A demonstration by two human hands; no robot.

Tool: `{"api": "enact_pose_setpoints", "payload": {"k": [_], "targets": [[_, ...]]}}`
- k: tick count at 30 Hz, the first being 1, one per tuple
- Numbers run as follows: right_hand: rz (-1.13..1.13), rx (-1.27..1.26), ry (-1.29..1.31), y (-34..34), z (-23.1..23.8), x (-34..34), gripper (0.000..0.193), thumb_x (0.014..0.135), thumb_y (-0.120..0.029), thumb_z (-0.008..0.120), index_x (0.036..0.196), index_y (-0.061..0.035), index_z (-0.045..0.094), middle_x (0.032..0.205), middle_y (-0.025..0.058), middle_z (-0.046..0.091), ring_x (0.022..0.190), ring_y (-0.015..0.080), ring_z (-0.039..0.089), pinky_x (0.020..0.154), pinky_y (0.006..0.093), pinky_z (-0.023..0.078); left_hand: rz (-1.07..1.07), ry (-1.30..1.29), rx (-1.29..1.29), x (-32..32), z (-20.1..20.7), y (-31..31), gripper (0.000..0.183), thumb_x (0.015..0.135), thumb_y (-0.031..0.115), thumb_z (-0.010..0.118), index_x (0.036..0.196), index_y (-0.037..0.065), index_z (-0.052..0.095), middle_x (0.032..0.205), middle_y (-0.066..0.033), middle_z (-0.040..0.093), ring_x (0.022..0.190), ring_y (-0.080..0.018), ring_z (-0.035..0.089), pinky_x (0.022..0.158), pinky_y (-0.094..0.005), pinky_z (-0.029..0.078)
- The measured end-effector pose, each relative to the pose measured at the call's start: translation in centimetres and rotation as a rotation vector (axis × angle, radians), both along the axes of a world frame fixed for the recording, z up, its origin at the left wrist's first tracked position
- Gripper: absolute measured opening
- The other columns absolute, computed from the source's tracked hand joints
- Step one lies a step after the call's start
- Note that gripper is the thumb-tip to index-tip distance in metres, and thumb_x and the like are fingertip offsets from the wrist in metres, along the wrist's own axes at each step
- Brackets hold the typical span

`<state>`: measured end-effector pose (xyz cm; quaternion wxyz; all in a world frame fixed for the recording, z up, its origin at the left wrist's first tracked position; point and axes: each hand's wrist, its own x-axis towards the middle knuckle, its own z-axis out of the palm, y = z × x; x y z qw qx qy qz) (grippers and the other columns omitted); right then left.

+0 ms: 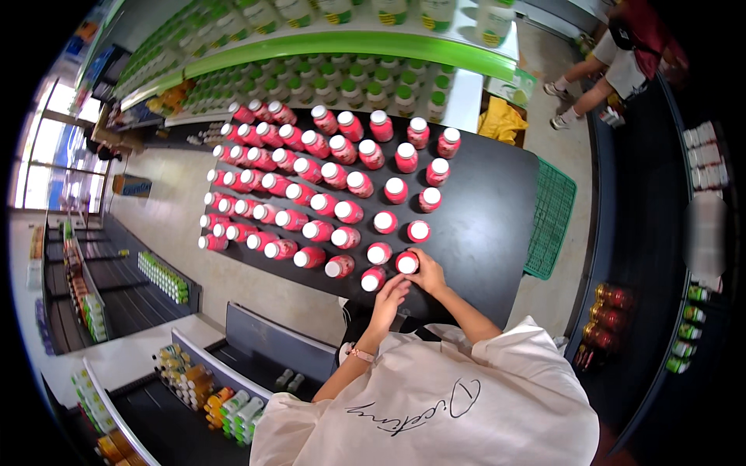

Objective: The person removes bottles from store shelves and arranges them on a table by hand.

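On the dark table (489, 194) stand rows of pink-red bottles with white caps. My right hand (428, 273) curls round the side of one red bottle (406, 262) at the near right corner of the group, its fingers against the bottle's right side. Just to the left, my left hand (390, 298) is held with its fingers stretched out, low beside that bottle and close to another red bottle (373, 279). Nothing shows in the left hand. Its fingertips partly overlap the space between the two bottles, so whether they touch either one I cannot tell.
Behind the table, a green-edged shelf (342, 45) carries many white bottles with green caps. A green crate (553, 217) lies past the table's right end, near a yellow cloth (502, 120) in a box. A person (622, 58) stands at the far right. Shelving (268, 338) rises at the near left.
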<state>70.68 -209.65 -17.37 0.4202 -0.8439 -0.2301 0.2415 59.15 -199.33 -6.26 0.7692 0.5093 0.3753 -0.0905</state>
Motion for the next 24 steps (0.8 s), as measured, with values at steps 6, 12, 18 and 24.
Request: {"api": "enact_pose_setpoints", "payload": {"k": [6,12,18,24], "targets": [[-0.152,0.257,0.01,1.4,-1.1,-1.8,0.067,0.061,-0.018,0.083,0.118,-0.0049,0.051,0.111,0.0117,0.061,0.101,0.0234,0.059,0.087,0.0344,0.046,-0.036,-0.247,0.193,-8.1,-4.4,0.0,0.031,0.094,0.017,0.048,0.122,0.004,0.053,0.106,-0.0065,0.064,0.09,-0.0104,0.058,0.077,-0.0221,0.045],[-0.322,0.112,-0.056,-0.2,-4.5,-5.5,0.082,0.061,-0.012,0.076,0.132,-0.0036,0.037,0.11,0.0185,0.059,0.102,0.0341,0.058,0.086,0.0387,0.046,-0.369,0.136,0.788,-19.1,-3.8,3.9,0.039,0.088,0.036,0.054,0.114,0.007,0.057,0.098,-0.0201,0.065,0.091,-0.0344,0.063,0.079,-0.0403,0.05],[-0.331,-0.274,-0.28,0.5,-3.0,-10.8,0.073,0.065,-0.007,0.072,0.129,-0.004,0.037,0.123,0.0197,0.048,0.113,0.0349,0.049,0.095,0.0399,0.04,-0.385,0.301,0.943,-29.3,-1.9,10.1,0.047,0.086,0.04,0.055,0.119,0.007,0.053,0.104,-0.0252,0.061,0.094,-0.0398,0.061,0.082,-0.0468,0.048],[-0.307,-0.214,-0.304,2.6,-3.1,-17.5,0.006,0.072,-0.009,0.061,0.076,-0.0058,0.058,0.079,0.0125,0.06,0.077,0.0318,0.059,0.069,0.0407,0.045,-0.286,0.375,0.962,-37.3,-1.8,14.4,0.047,0.087,0.041,0.053,0.122,0.009,0.053,0.108,-0.0231,0.061,0.101,-0.0386,0.058,0.086,-0.0455,0.046]]}}
